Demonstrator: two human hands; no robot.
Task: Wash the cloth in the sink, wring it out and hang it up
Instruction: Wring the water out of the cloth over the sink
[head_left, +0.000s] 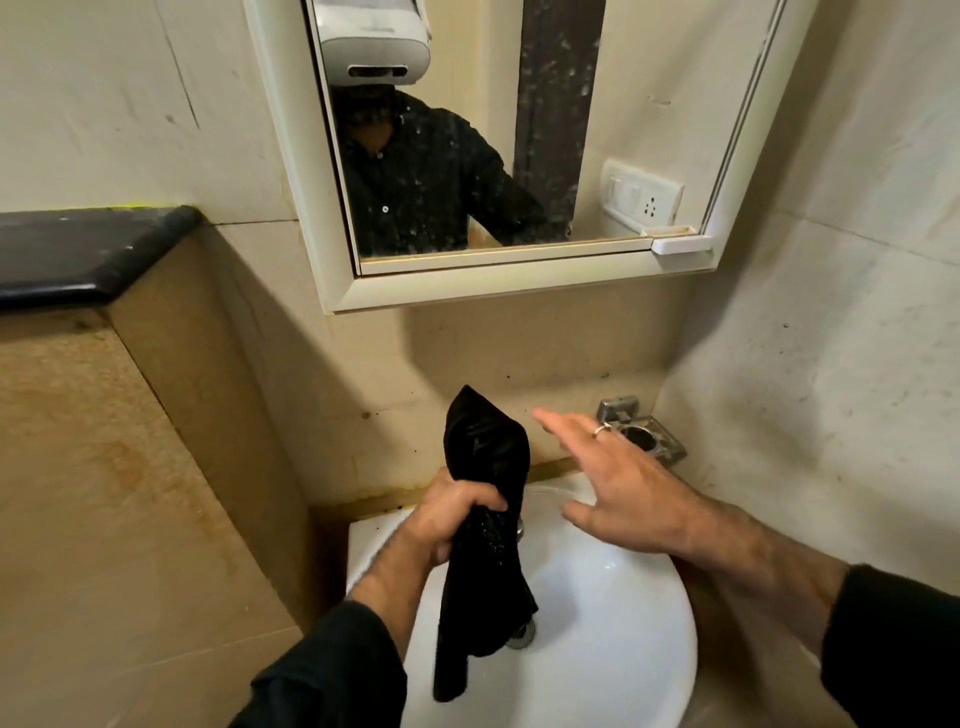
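Above sink (623, 649), left hand (452, 514) grips cloth (483, 467).

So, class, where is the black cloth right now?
In the head view, the black cloth is centre frame, held upright in the left hand above the white sink, with the right hand open beside it.

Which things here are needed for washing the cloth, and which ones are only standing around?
For the job:
black wet cloth, gripped by the left hand
white ceramic sink
right hand, fingers spread, holding nothing

Just there:
white-framed wall mirror
square metal wall holder
dark stone ledge
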